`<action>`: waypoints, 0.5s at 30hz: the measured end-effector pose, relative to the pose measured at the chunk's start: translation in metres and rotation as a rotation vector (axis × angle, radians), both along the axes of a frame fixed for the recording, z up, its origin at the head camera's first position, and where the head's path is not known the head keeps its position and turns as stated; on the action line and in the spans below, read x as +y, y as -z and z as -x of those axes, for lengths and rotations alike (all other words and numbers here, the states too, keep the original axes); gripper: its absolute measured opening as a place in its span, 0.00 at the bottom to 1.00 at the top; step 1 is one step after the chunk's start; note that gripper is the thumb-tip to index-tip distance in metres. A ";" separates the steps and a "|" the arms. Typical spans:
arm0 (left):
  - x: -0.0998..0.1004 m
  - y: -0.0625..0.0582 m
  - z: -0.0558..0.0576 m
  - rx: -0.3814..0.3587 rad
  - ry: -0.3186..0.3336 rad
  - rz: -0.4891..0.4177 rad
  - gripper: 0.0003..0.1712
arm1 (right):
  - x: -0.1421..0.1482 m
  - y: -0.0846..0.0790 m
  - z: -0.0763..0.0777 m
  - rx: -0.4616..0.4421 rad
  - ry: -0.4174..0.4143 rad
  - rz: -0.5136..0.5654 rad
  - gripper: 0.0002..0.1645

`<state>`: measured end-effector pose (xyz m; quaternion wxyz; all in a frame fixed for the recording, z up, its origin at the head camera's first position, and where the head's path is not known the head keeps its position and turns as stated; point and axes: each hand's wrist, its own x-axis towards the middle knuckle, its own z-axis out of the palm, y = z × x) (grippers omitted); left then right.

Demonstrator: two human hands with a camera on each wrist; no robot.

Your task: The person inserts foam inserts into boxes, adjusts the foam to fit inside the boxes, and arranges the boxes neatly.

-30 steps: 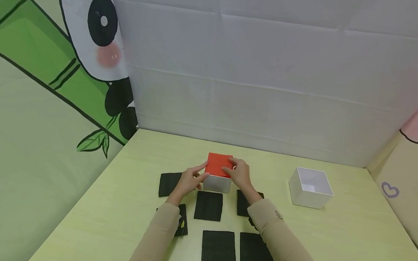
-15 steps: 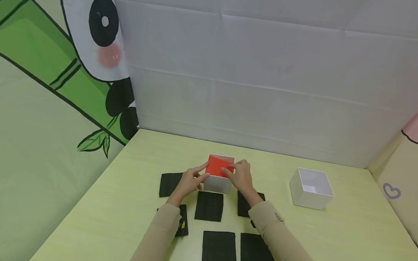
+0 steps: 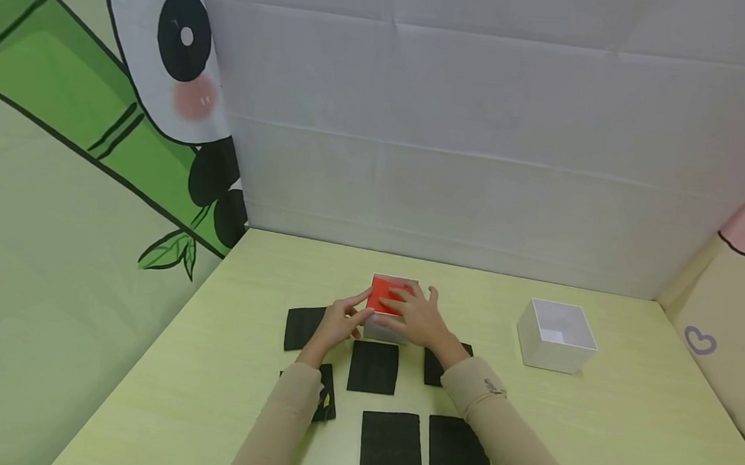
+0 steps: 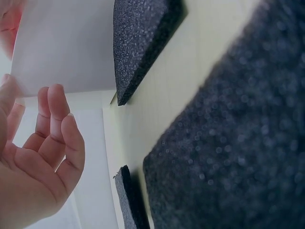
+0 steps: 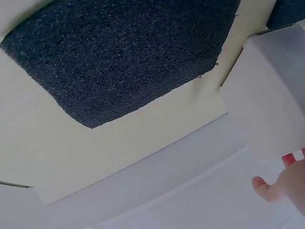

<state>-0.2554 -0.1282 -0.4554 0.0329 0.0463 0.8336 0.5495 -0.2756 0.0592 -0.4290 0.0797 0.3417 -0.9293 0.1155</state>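
A white open-topped box [image 3: 384, 330] stands towards the back of the table, its plain side [image 4: 66, 52] filling the top of the left wrist view. Across its mouth lies a red square piece [image 3: 378, 294], partly covered by fingers. My left hand [image 3: 338, 321] touches the box's left side with thumb and index finger extended; its other fingers [image 4: 59, 109] bend loosely, apart from the wall. Over the red piece my right hand [image 3: 418, 319] spreads its fingers, which press or rest on it. The right wrist view catches only part of that hand [image 5: 290, 186] beside the box.
Several black foam squares lie in front of the box, among them one in the middle [image 3: 373, 368] and one nearer [image 3: 391, 448]. Sleeves partly cover others; one at left [image 3: 329, 395] bears a yellow-green mark. A second white box [image 3: 554, 352] stands at right, before the white backdrop [image 3: 467, 146].
The red piece's far edge has dropped from the box's rim, showing the inner wall. My right hand has gone from pinching its right edge to spreading over it. The left hand stays put.
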 end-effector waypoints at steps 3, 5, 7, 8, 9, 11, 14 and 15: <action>0.000 0.001 0.000 0.003 0.003 -0.003 0.30 | -0.002 0.001 0.000 -0.014 0.015 -0.047 0.33; -0.001 0.001 0.000 0.005 0.005 -0.006 0.30 | -0.003 0.002 0.000 -0.025 0.028 -0.077 0.33; -0.001 0.002 0.001 0.008 0.006 -0.010 0.30 | -0.003 0.003 0.001 -0.026 0.037 -0.096 0.33; -0.001 0.002 0.001 0.010 0.005 -0.012 0.30 | -0.004 0.003 0.001 -0.021 0.040 -0.096 0.33; -0.001 0.002 0.001 0.010 0.006 -0.014 0.30 | -0.003 0.003 0.001 -0.015 0.042 -0.089 0.33; -0.001 0.002 0.001 0.011 0.006 -0.015 0.30 | -0.003 0.002 0.001 0.014 0.040 -0.058 0.33; -0.001 0.001 0.000 0.012 0.005 -0.013 0.30 | 0.000 0.000 0.001 0.052 0.030 0.011 0.30; -0.001 0.001 0.000 0.014 0.007 -0.011 0.30 | 0.001 -0.001 0.001 0.054 0.026 0.029 0.29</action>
